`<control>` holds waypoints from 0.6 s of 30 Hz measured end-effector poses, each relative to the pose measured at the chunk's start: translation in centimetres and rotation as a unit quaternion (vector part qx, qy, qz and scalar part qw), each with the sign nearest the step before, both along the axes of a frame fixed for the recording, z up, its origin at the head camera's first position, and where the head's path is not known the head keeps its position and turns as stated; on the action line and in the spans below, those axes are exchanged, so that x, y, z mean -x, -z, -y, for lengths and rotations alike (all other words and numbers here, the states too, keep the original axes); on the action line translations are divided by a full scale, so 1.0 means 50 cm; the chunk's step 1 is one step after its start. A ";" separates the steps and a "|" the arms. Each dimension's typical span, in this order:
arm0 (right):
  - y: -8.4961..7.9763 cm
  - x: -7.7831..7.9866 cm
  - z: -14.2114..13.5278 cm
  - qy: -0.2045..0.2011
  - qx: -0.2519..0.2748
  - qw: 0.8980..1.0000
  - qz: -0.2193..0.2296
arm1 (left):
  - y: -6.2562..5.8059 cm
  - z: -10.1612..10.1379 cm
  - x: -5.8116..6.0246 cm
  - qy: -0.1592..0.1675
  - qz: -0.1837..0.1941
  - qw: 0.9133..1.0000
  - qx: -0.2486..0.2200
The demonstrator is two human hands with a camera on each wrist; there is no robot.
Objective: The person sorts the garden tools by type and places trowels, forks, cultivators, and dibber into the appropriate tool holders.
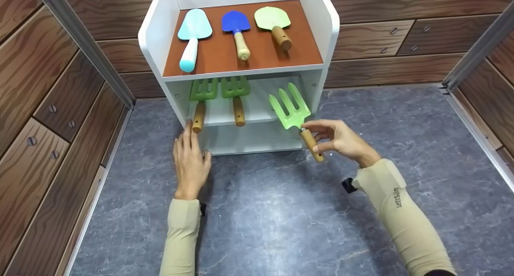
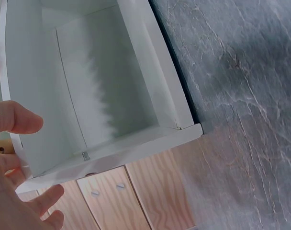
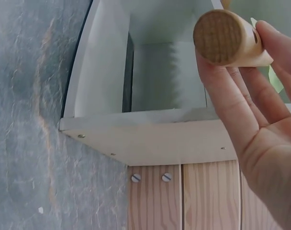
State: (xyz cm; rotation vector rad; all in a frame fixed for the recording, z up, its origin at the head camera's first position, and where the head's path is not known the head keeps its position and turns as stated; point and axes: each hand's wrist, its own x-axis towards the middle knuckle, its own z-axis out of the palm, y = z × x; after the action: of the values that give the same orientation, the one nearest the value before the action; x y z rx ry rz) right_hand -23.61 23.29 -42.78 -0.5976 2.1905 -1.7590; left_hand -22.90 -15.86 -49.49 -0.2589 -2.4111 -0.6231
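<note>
My right hand (image 1: 341, 139) pinches the wooden handle of a light green garden hand fork (image 1: 295, 113). Its tines point up and away, overlapping the right of the middle shelf in the head view. In the right wrist view, the round end of the handle (image 3: 219, 38) faces the camera between thumb and fingers. My left hand (image 1: 190, 163) has its fingers extended at the cabinet's left front edge, close to the handle of a darker green hand fork (image 1: 199, 115). Another green hand fork (image 1: 237, 107) lies beside that one on the middle shelf (image 1: 261, 115).
The white cabinet (image 1: 241, 74) has a brown top (image 1: 217, 55) bearing a light blue trowel (image 1: 194, 25), a dark blue trowel (image 1: 235, 22) and a pale green trowel (image 1: 272, 19). Below is a lower compartment (image 1: 257, 139). Wood-patterned panels (image 1: 373, 39) surround the grey marbled floor (image 1: 273, 219).
</note>
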 end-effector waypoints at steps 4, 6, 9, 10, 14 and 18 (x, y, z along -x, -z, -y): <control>-0.007 0.001 0.008 0.000 0.002 1.000 0.013 | 0.000 0.001 0.002 0.005 -0.007 1.000 0.006; -0.011 0.003 0.014 0.005 0.004 1.000 0.022 | 0.001 0.002 0.001 0.007 -0.009 1.000 0.005; -0.017 0.005 0.022 0.022 0.002 0.999 0.031 | 0.000 0.002 0.001 0.009 -0.010 1.000 0.001; -0.018 0.007 0.025 0.028 0.000 0.999 0.033 | -0.001 0.002 0.000 0.009 -0.011 1.000 -0.002; -0.025 0.011 0.035 0.047 -0.002 0.998 0.048 | -0.002 0.001 0.000 0.009 -0.008 1.000 -0.005; -0.035 0.015 0.050 0.057 0.007 0.995 0.077 | -0.002 0.000 -0.001 0.007 -0.003 1.000 -0.006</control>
State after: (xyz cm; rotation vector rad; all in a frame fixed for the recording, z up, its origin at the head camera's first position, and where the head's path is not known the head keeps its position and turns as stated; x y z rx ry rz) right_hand -24.38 20.80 -41.03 -0.3333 2.1452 -1.8121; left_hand -22.85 -15.84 -49.39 -0.2717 -2.4009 -0.6430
